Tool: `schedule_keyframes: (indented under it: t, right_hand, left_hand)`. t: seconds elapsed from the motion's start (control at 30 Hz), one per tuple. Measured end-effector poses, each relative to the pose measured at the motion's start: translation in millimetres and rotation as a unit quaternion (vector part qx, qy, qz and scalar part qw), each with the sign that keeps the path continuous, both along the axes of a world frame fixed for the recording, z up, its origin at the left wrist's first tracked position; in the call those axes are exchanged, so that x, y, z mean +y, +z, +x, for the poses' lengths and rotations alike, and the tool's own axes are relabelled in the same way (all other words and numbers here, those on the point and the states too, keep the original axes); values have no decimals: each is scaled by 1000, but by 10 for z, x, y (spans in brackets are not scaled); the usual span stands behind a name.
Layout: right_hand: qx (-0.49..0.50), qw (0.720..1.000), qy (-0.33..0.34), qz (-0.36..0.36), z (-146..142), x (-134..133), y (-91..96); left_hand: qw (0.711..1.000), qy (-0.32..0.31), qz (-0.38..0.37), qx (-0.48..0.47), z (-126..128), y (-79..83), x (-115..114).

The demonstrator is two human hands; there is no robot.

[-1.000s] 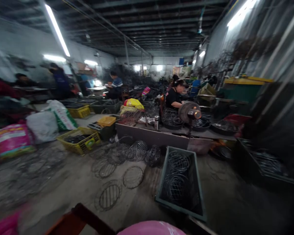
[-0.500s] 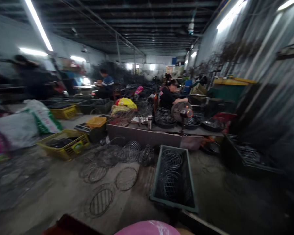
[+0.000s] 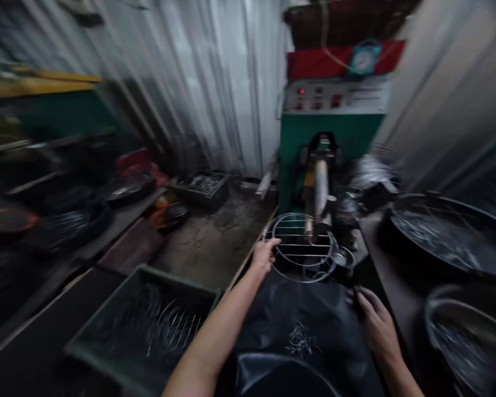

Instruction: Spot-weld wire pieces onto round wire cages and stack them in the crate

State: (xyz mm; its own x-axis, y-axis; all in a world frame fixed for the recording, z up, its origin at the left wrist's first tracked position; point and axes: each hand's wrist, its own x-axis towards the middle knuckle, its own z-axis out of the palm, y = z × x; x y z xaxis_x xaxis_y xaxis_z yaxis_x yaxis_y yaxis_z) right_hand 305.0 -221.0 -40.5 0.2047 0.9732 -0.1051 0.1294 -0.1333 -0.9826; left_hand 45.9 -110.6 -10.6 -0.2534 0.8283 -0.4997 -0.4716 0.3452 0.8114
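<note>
Head view: the left grip [image 3: 265, 253] is grasping the left rim of a round wire rack [image 3: 301, 259], with its fingers curling over the outer ring. The rack is lying flat at the far end of the worktop [image 3: 382, 248], directly below the metal shaft [image 3: 320, 187] of a green machine [image 3: 339, 138]. Whether the shaft is touching the rack cannot be told through the blur.

The right grip [image 3: 376, 325] is released and is resting palm down on the right edge of a black sheet [image 3: 314, 309] that is covering the near worktop. It is holding nothing. A small heap of short wire pieces [image 3: 300, 339] is lying on the sheet between the two forearms.

A green crate [image 3: 107, 336] of wire racks is standing to the left of the left forearm. Two dark basins [image 3: 450, 237] of blurred metal parts are sitting to the right.
</note>
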Motion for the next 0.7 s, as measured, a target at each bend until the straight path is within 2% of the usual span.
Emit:
schedule_keyframes:
  t: [0.07,0.2,0.3,0.47,0.6,0.7]
  right_hand:
    - [36,998,-27,33,-62,71,100]
    - [50,995,41,82,-362,371,202]
    - [71,991,60,98,-487,456,190]
    - [136,981,-8,137,-411,416,124]
    - [112,986,-3,120,-355,293,97]
    - [98,989,7,109,-396,250,116]
  left_hand:
    - [1000,-25,16,8,62,-26,51]
    - [999,-32,37,16,-45,-32,120]
    - [998,-46,31,8,-52,-57,160]
    - [997,-55,32,-50,-45,-204,109]
    - [993,-47,44,-103,-136,-267,15]
    - [993,-40,53,-98,-177,-245,9]
